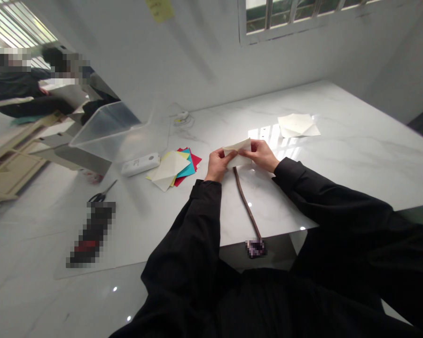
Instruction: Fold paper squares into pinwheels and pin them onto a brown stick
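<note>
A small sheet of cream paper (240, 161), partly folded, is held between my two hands above the white marbled table (197, 225). My left hand (216, 165) pinches its left side, thumb on top. On the right side, my right hand (264, 154) grips the paper with thumb and fingers closed. Below the paper a thin brown cord or stick (246, 204) runs down to a blurred-out item (256, 248) at the table's front edge. To the right lies another creased cream paper (298, 125).
Left of my hands are fanned coloured papers (172, 169), a long white device (141, 164), black-handled scissors (102, 195) and a blurred-out dark object (91, 237). A clear plastic bin (109, 124) stands behind. Two people (17, 87) sit at the far left. A wall (204, 61) borders the table's back.
</note>
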The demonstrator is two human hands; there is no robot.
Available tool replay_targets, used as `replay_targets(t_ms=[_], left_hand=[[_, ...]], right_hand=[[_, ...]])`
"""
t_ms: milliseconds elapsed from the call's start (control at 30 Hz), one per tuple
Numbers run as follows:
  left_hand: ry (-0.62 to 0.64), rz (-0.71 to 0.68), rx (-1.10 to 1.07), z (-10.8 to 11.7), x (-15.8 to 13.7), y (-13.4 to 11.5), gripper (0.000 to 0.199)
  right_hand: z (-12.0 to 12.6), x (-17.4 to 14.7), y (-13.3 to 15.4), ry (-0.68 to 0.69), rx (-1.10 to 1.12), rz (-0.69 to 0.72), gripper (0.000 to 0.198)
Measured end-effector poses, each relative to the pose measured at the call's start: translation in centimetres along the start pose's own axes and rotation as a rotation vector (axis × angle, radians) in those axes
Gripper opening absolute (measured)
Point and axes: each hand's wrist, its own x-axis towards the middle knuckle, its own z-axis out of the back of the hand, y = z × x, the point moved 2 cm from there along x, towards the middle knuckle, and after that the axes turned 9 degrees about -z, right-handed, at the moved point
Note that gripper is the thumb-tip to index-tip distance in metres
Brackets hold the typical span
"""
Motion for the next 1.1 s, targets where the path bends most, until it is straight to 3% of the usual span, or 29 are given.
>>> replay_targets(t_ms=[1100], left_hand=[[0.015,-0.010,0.022,-0.05,-0.15,-0.42,0.048]], right_hand=[[-0.04,-0.22,0.35,-0.026,-0.075,-0.006,0.037]])
